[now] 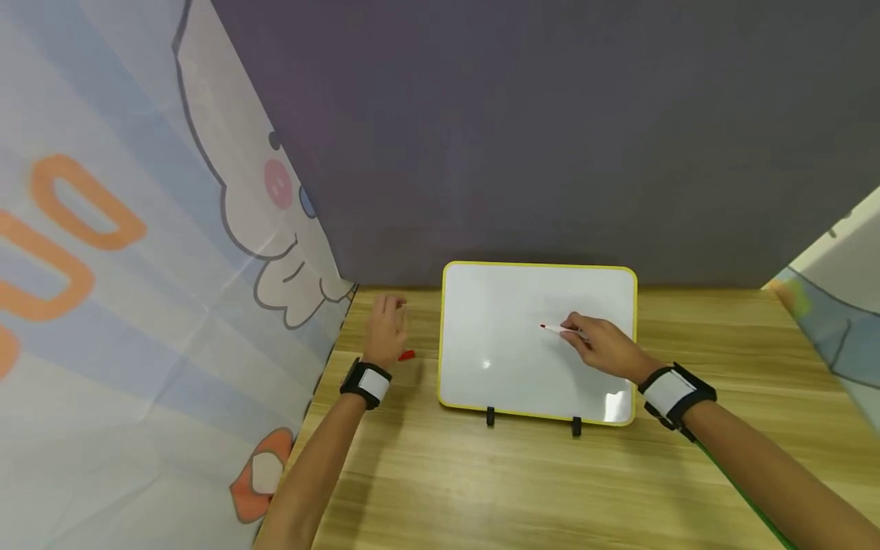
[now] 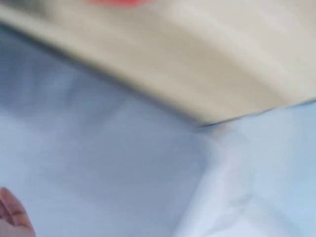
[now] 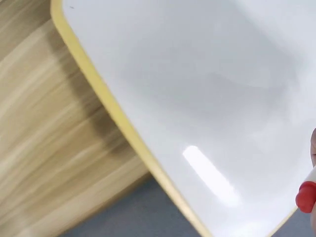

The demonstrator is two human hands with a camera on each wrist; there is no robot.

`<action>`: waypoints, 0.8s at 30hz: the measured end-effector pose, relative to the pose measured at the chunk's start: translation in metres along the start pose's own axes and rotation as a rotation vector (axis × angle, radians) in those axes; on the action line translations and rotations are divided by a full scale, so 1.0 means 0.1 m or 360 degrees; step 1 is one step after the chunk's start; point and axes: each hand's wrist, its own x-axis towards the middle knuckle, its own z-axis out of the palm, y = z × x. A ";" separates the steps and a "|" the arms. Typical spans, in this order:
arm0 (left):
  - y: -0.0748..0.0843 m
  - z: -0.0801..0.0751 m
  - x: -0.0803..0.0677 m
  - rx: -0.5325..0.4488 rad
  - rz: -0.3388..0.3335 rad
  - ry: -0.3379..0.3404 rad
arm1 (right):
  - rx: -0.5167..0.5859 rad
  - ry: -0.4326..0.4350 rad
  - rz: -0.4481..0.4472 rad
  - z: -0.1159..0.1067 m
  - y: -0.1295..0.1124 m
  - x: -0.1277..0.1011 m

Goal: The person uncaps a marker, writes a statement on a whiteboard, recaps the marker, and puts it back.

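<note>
My right hand pinches a white marker between thumb and fingers, its red tip pointing left over the whiteboard. Whether that tip touches the board I cannot tell. At the right edge of the right wrist view, the marker's red rear end shows beside a bit of the hand. My left hand is to the left of the board with its fingers loosely bent, holding nothing. Close beside it on the table lies a small red marker cap, blurred at the top of the left wrist view.
Yellow trim frames the whiteboard, and two black feet show at its lower edge. Beneath is a wood-grain table. A dark grey panel rises behind it, and a cartoon-printed sheet hangs along the left side.
</note>
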 end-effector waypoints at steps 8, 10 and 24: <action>1.17 0.22 0.44 -0.0041 0.0564 -0.0663 | 0.0015 -0.0137 -0.0096 0.08 -0.28 0.34; 1.30 0.28 0.45 0.0029 0.0628 -0.0757 | 0.0057 -0.0179 -0.0118 0.09 -0.34 0.40; 1.40 0.43 0.43 -0.0261 0.0219 -0.0935 | 0.0123 -0.0240 -0.0132 0.07 -0.37 0.46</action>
